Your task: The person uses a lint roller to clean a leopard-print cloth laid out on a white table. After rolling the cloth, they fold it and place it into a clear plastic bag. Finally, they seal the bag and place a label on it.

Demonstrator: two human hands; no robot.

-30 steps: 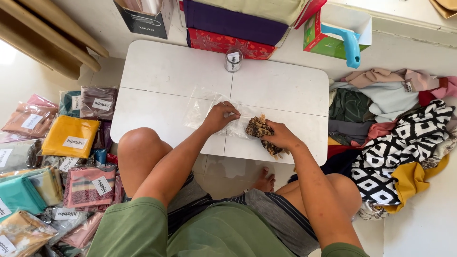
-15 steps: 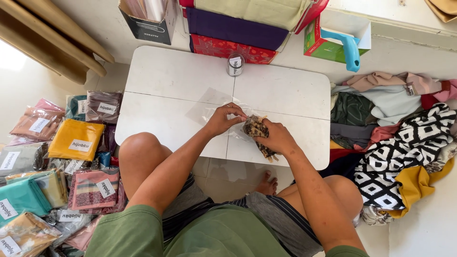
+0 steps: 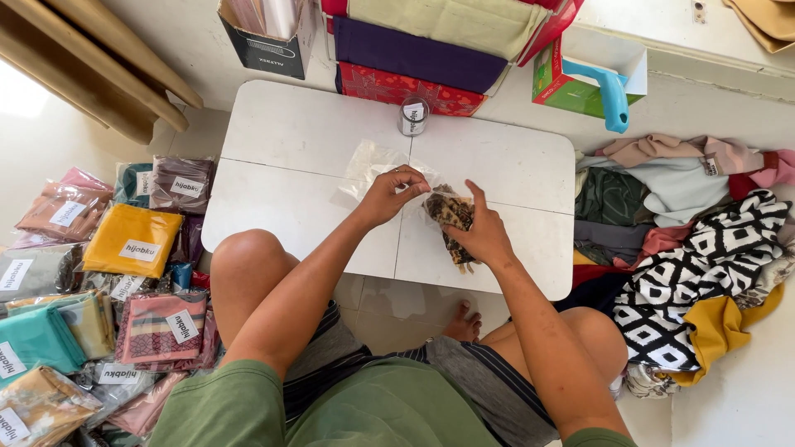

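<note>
Left hand [image 3: 387, 194] pinches the mouth of a clear plastic bag [image 3: 373, 161] lying mid-table, toward the near edge of the white table [image 3: 281, 141]. Right hand [image 3: 480, 236] grips a folded brown patterned cloth [image 3: 454, 219], fingers closed round it, just beside the bag's opening. Small tape roll [image 3: 412, 116] stands at the far edge.

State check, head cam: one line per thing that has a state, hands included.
left hand: pinching the mouth of the clear plastic bag
clear plastic bag: crumpled, flat on the white table
right hand: gripping the folded brown patterned cloth, at the bag mouth
small jar: upright, lid on
packed cloths: bagged, labelled, on the floor
loose cloths: unbagged, heaped
</note>
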